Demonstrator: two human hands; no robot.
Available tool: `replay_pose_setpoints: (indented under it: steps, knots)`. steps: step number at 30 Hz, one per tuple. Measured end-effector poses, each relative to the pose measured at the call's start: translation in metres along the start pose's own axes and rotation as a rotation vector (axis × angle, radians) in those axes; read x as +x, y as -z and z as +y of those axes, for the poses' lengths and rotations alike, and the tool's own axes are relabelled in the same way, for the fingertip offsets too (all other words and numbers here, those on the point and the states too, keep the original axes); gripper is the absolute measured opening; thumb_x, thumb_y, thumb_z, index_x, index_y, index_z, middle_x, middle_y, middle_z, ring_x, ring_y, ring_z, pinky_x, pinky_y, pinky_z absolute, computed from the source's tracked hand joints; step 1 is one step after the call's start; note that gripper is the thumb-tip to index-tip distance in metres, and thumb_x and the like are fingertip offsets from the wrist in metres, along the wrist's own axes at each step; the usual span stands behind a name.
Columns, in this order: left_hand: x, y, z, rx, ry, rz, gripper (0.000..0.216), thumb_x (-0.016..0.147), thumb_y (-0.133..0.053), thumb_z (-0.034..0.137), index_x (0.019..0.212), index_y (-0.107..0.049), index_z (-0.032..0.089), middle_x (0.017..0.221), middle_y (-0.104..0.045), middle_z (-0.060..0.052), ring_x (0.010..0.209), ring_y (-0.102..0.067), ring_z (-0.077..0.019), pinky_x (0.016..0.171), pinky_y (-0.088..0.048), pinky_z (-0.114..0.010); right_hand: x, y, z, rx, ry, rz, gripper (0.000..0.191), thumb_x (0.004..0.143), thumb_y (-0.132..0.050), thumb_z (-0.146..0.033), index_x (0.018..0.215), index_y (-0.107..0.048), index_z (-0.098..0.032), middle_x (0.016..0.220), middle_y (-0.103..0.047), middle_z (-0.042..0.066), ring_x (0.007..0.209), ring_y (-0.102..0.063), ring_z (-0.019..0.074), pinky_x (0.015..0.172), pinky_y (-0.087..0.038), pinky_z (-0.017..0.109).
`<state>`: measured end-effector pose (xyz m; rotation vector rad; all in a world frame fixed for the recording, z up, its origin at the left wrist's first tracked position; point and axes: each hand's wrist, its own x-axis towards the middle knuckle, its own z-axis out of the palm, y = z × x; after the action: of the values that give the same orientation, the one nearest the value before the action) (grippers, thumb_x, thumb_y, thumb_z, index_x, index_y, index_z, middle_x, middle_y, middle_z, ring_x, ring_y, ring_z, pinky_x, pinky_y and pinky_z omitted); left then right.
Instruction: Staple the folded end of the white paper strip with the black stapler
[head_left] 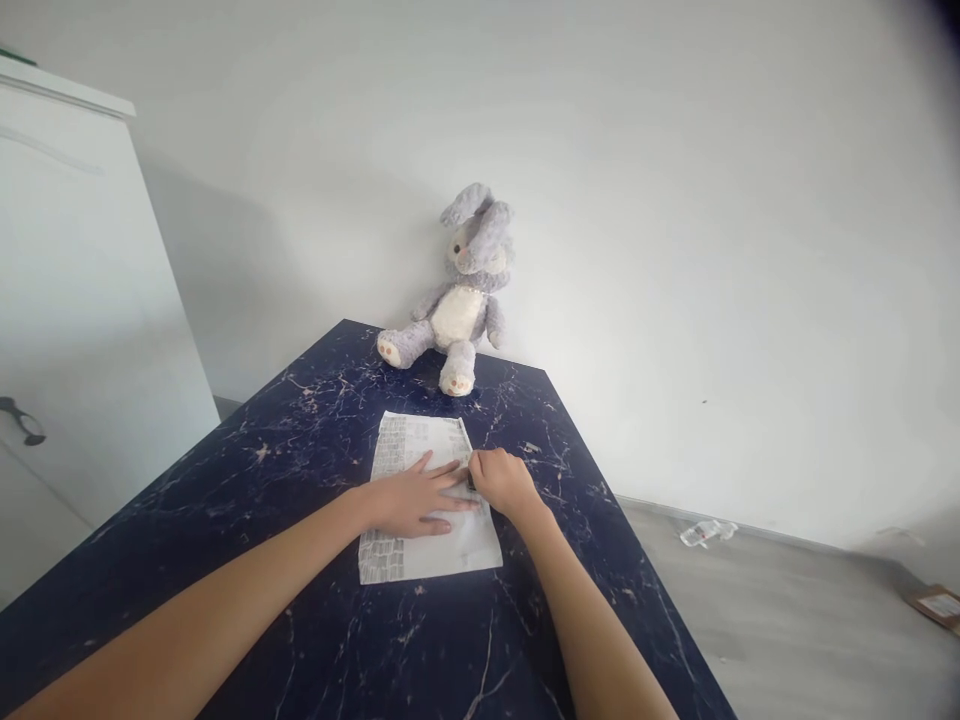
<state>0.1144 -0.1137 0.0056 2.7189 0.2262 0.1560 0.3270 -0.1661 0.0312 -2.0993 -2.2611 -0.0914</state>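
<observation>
White paper sheet (pixel 457 545), printed in grey blocks along one side, lies flat on the dark blue marble-patterned table (pixel 420 650), under both hands. The left hand (pixel 416 500) is spread open on it, palm down, fingers pointing right, gripping nothing. Just right of those fingertips the right hand (pixel 502 482) is curled shut, knuckles up, at the sheet's right edge. A small dark speck shows at its fingers; I cannot tell what it is.

To my eye, an edge is being pressed. The flat palm should bear down firmly so the sheet cannot slide, with the fist drawn evenly along the edge.

Beyond the hands, a grey-lilac plush rabbit (pixel 461 310) sits against the wall.
</observation>
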Motion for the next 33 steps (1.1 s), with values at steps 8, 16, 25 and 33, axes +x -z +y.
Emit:
replay_pose_setpoints:
  steps: [8,16,25,33]
  knots:
    - [-0.002,0.002,0.000,0.002,-0.013,-0.008,0.056,0.102,-0.043,0.052,0.156,-0.029,0.048,0.170,-0.004,0.002,0.156,-0.010,-0.0324,0.124,0.003,-0.061,-0.005,0.022,0.045,0.110,-0.209,0.108,0.045,0.108,-0.023,-0.033,0.108,-0.067,-0.022,0.082,-0.070,0.009,0.070,-0.063,0.0213,0.065,-0.036,0.028]
    - [0.000,-0.004,-0.005,0.002,-0.029,0.033,0.064,0.102,-0.043,0.054,0.161,-0.024,0.038,0.168,-0.019,-0.003,0.156,-0.016,-0.0282,0.126,0.002,-0.053,-0.020,0.049,0.062,0.553,-0.422,0.528,0.064,0.105,-0.014,-0.054,0.154,-0.040,-0.021,0.107,-0.071,0.014,0.090,-0.066,0.0287,0.078,-0.046,0.035]
    - [-0.017,0.015,-0.009,0.155,0.103,0.978,0.044,0.100,-0.048,0.029,0.058,-0.056,0.018,0.056,-0.057,-0.002,0.055,-0.052,-0.0143,0.060,-0.040,-0.028,0.018,0.032,-0.023,0.634,-0.433,0.005,0.090,0.097,-0.011,-0.076,0.096,-0.078,-0.017,0.096,-0.075,0.018,0.104,-0.070,0.0324,0.094,-0.048,0.041]
    - [-0.040,0.032,-0.051,-0.162,0.613,1.366,0.056,0.098,-0.049,0.037,0.045,-0.047,0.019,0.044,-0.048,0.001,0.045,-0.047,-0.0129,0.055,-0.036,-0.028,0.052,0.019,-0.090,0.433,-0.241,-0.106,0.067,0.081,-0.058,-0.076,0.106,-0.075,-0.016,0.110,-0.075,0.018,0.102,-0.071,0.0345,0.083,-0.055,0.040]
